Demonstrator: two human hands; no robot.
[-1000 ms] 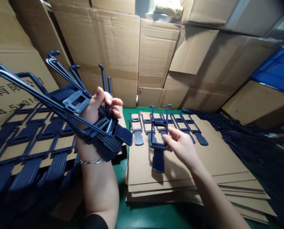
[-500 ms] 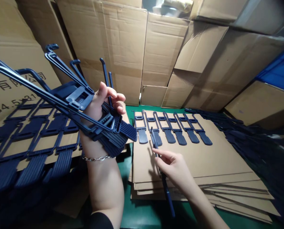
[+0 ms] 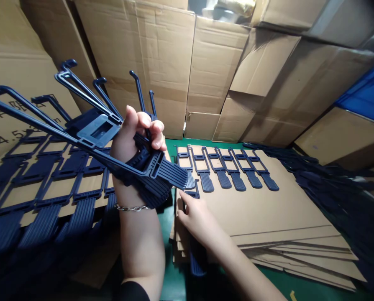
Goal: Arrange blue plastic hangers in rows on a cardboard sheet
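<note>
My left hand (image 3: 144, 129) is raised with its fingers curled round a loose bundle of dark blue plastic frames (image 3: 171, 173), which have hooked ends and ribbed pads. The frames fan out past my wrist, some pointing up and left. Low over the near left corner of the stacked cardboard sheets (image 3: 262, 213), my right hand (image 3: 199, 215) grips a single plastic frame (image 3: 198, 259). Its ribbed pad hangs beyond the front edge, and my fingers hide its middle. Just behind lies a row of similar frames (image 3: 232, 167), side by side on the top sheet.
More frames lie in rows on cardboard at left (image 3: 86, 188). A dark heap of parts (image 3: 325, 184) borders the sheets at right. Tall cardboard boxes (image 3: 162, 54) wall off the back. The green tabletop (image 3: 171, 271) shows between the stacks, and a blue crate (image 3: 365, 90) stands far right.
My right hand has moved left and turned its frame from edge-on to flatter, lowering it towards the cardboard's near left corner. My left hand's bundle has tilted slightly.
</note>
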